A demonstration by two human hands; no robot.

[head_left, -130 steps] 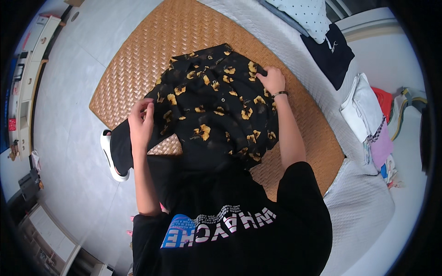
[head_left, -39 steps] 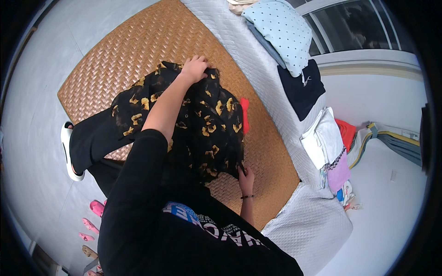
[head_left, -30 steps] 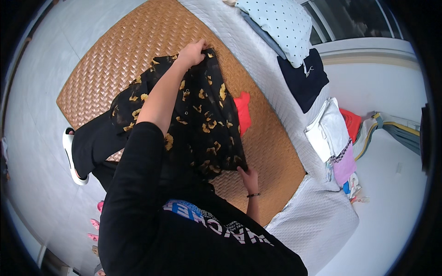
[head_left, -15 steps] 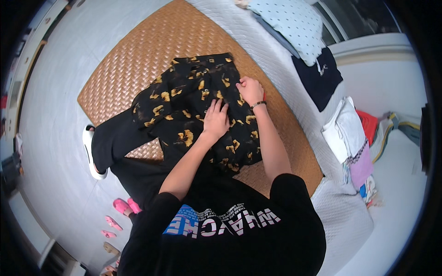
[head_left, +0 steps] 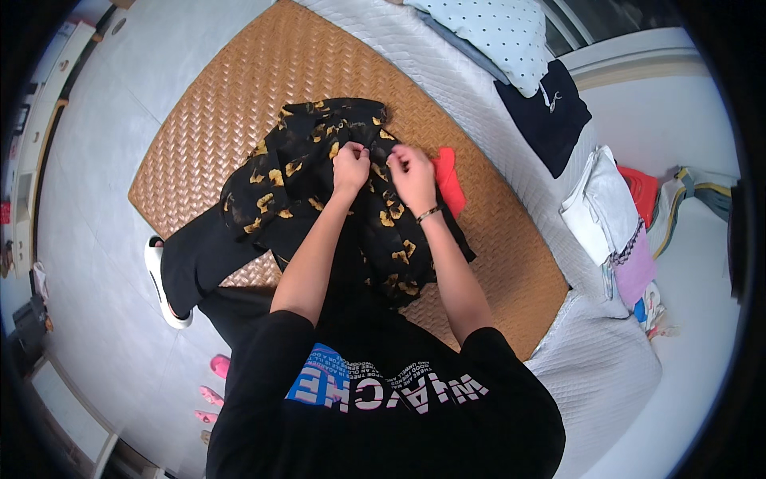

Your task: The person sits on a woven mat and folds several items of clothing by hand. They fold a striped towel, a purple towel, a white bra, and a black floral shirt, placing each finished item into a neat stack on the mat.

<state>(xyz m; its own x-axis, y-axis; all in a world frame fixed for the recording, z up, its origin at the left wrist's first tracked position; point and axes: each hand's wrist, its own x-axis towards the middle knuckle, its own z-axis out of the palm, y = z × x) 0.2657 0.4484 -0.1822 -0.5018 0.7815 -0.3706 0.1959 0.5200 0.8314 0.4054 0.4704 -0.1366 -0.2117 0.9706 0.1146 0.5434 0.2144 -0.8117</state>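
A black shirt (head_left: 311,148) with a yellow leaf print lies spread on the woven brown mat (head_left: 215,120), its collar end away from me. Over the shirt's upper front, my left hand (head_left: 351,169) is closed, fingertips pinching the cloth along the front opening. Just to its right, my right hand (head_left: 413,179), a dark bracelet at the wrist, has its fingers curled in on the other front edge. Both hands partly hide the fabric between them. A flat red piece (head_left: 451,182) sticks out from beside the shirt, right of my right hand.
Along the right runs a pale quilted cover (head_left: 479,112). On it are a dotted light-blue pillow (head_left: 499,40), a folded dark garment (head_left: 546,116) and folded white clothes (head_left: 594,207). A white shoe (head_left: 163,279) and pink slippers (head_left: 211,395) are on the left floor.
My left hand has gone from lying flat on the shirt to pinching it higher up. My right hand has shifted left, drawing the shirt's right side inward, and more of the red piece shows.
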